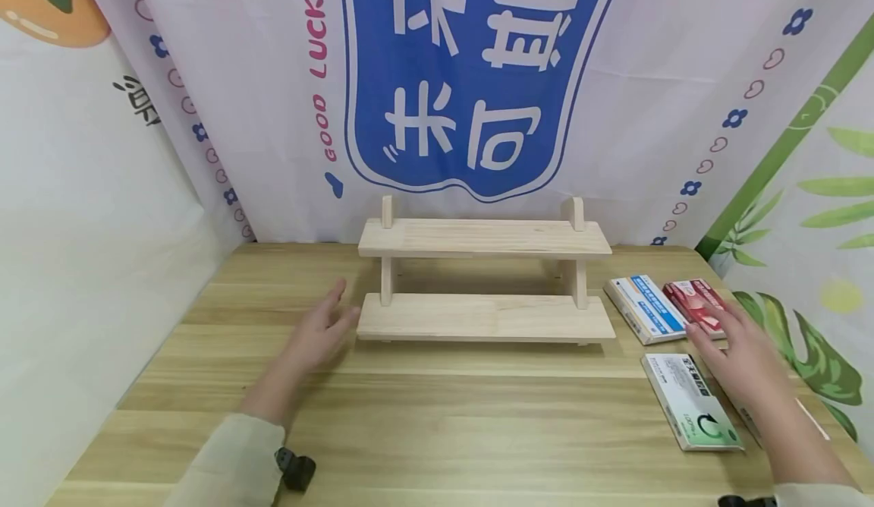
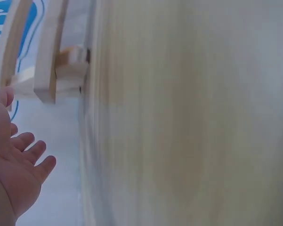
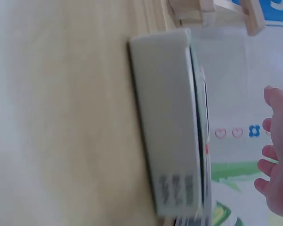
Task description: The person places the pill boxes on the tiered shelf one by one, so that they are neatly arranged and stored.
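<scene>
A two-tier pale wooden shelf [image 1: 485, 317] stands upright at the back middle of the table, both its boards bare. My left hand [image 1: 317, 336] is beside the shelf's left end, fingers spread and relaxed, holding nothing; the left wrist view shows its palm [image 2: 19, 174] and loose fingers. Over on the right, my right hand [image 1: 740, 351] hovers above several flat medicine boxes with its fingers extended. These include a blue-and-white box [image 1: 645, 310], a red box [image 1: 693, 294] partly behind the fingertips, and a green-and-white box [image 1: 690, 408]. Another box [image 1: 814, 420] is mostly hidden under the right forearm.
The wood-grain table [image 1: 437, 431] reaches back to a hanging white cloth [image 1: 273, 112] with a blue printed badge. Cloth walls also close off the left side [image 1: 89, 249] and the right side, the latter with printed leaves [image 1: 829, 355].
</scene>
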The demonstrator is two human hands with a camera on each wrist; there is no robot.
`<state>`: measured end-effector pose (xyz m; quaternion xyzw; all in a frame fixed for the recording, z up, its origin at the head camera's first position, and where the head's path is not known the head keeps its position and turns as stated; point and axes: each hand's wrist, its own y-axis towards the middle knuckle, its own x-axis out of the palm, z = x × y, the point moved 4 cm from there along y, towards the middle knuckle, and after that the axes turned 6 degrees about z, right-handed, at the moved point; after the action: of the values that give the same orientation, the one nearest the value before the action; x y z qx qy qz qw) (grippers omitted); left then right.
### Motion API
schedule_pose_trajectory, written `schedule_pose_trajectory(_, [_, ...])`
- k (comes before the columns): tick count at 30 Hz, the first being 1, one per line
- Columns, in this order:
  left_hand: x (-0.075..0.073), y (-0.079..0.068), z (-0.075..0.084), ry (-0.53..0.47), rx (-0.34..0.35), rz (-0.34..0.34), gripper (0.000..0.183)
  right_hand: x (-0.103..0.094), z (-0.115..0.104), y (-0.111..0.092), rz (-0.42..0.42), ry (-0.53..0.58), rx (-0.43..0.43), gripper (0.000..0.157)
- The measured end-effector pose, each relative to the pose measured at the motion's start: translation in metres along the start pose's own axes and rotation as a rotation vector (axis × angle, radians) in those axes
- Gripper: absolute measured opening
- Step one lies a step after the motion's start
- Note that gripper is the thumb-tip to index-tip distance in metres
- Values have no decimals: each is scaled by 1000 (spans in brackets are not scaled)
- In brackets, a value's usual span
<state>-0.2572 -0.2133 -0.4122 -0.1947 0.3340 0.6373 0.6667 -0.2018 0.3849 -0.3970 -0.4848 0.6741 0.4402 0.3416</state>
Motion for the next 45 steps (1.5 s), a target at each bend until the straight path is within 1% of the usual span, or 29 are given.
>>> schedule_pose_trajectory(2, [4, -3, 2, -63, -18, -10, 72, -3, 6, -8, 19, 16, 14, 67])
schedule_pose_trajectory(4, [8, -5, 2, -123, -53, -21, 74, -5, 12, -16, 39, 35, 28, 65])
schedule_pose_trajectory(6, [12, -6, -1, -183, -92, -25, 74, -8, 18, -23, 57, 52, 41, 63])
schedule_pose_trajectory(8, [16, -7, -4, -236, -122, -26, 75, -9, 24, -29, 62, 56, 75, 63])
schedule_pose_trajectory(9, [17, -8, -5, -263, -129, -25, 74, -10, 27, -32, 61, 56, 95, 64])
schedule_pose_trajectory(11, [20, -8, -7, -298, -120, -18, 73, -11, 34, -39, 54, 49, 137, 65])
schedule_pose_trajectory(14, [23, -9, -8, -312, -103, 4, 68, -12, 45, -47, 47, 35, 185, 68])
schedule_pose_trajectory(16, [25, -9, -9, -314, -105, 22, 63, -13, 52, -52, 43, 32, 204, 69])
schedule_pose_trajectory(22, [33, -10, -11, -352, -146, 38, 54, -8, 73, -66, -15, 52, 282, 75])
schedule_pose_trajectory(27, [36, -11, -11, -381, -173, 54, 53, -5, 85, -76, -29, 58, 315, 77])
schedule_pose_trajectory(31, [36, -11, -13, -400, -181, 65, 51, -3, 90, -80, -32, 58, 336, 79])
schedule_pose_trajectory(33, [37, -11, -15, -401, -185, 70, 51, -2, 91, -82, -28, 61, 326, 78])
schedule_pose_trajectory(36, [37, -11, -17, -402, -189, 72, 51, -1, 93, -83, -57, 55, 304, 79])
schedule_pose_trajectory(38, [38, -10, -19, -401, -187, 69, 52, 1, 94, -85, -88, 41, 310, 81])
schedule_pose_trajectory(41, [38, -10, -18, -406, -186, 59, 52, 4, 96, -88, -137, 21, 356, 87])
schedule_pose_trajectory(43, [39, -10, -18, -408, -186, 56, 52, 6, 98, -90, -165, 18, 403, 94])
schedule_pose_trajectory(45, [40, -11, -18, -407, -193, 54, 52, 7, 100, -91, -180, 20, 420, 98])
